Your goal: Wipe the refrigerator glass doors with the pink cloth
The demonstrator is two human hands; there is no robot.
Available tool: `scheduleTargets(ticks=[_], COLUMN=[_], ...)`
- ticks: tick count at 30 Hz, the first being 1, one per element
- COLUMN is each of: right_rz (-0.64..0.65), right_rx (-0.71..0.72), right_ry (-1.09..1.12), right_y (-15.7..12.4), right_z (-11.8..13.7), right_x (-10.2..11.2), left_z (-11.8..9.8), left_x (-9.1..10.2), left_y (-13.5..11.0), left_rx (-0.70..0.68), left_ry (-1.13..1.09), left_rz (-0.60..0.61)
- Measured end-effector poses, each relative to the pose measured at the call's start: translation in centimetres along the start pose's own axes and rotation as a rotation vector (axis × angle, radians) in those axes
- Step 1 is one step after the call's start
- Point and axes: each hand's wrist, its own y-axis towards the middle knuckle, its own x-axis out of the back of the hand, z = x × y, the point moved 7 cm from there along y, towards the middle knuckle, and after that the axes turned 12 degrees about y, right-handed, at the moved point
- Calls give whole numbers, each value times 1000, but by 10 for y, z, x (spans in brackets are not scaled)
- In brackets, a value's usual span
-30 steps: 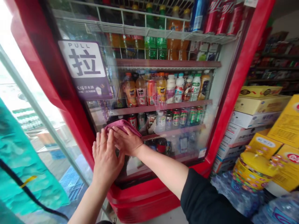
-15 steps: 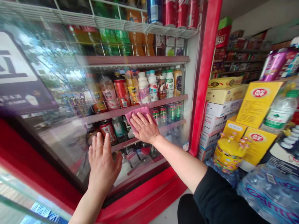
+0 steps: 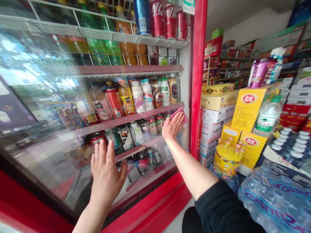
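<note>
My right hand [image 3: 172, 125] holds a pink cloth [image 3: 185, 119] spread against the glass door [image 3: 58, 139] of a drinks fridge, close to the door's right side. Its fingers are extended over the cloth, whose edges show past the fingertips. Lower and to the left, my left hand [image 3: 106, 170] is raised open before the glass, holding nothing, its fingers up and thumb apart. Whether it touches the pane I cannot tell. Behind the glass, bottles [image 3: 137, 97] and cans [image 3: 153, 125] stand in rows on the shelves.
The fridge's red frame [image 3: 198, 81] runs down the right side. Beside it are stacked cartons [image 3: 215, 115], yellow boxes [image 3: 250, 108], a yellow tub [image 3: 227, 158] and wrapped packs of water bottles [image 3: 277, 197]. Store shelves [image 3: 238, 60] stand farther back.
My right hand has moved the pink cloth rightward across the glass, from mid-door toward the red frame. The view has turned right. My left hand keeps its open pose.
</note>
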Motion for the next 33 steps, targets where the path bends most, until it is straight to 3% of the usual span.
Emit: scheduleTargets(ticks=[3, 7, 10, 13, 15, 19, 23, 28, 33], right_rz=[161, 433, 632, 740, 711, 484, 283, 158, 130], right_rx=[213, 680, 1001, 1144, 1099, 785, 556, 375, 321], right_ry=[20, 75, 97, 83, 59, -22, -92, -148, -131], right_y=[-32, -78, -84, -60, -33, 24, 60, 73, 53], right_z=[47, 107, 123, 116, 104, 67, 21, -45, -81], right_x=[-14, -30, -34, -31, -26, -14, -1, 13, 18], left_z=[-5, -8, -11, -18, -24, -33, -36, -32, -28], left_x=[3, 0, -4, -9, -14, -29, -38, -42, -42], left_y=[4, 9, 13, 16, 17, 17, 17, 15, 10], left_rx=[-16, -30, -42, -55, -67, -85, -108, -102, -81], left_ry=[-7, 7, 14, 0, -15, -30, -35, -35, -39], left_rz=[-15, -7, -14, -33, -38, -10, -9, -2, -7])
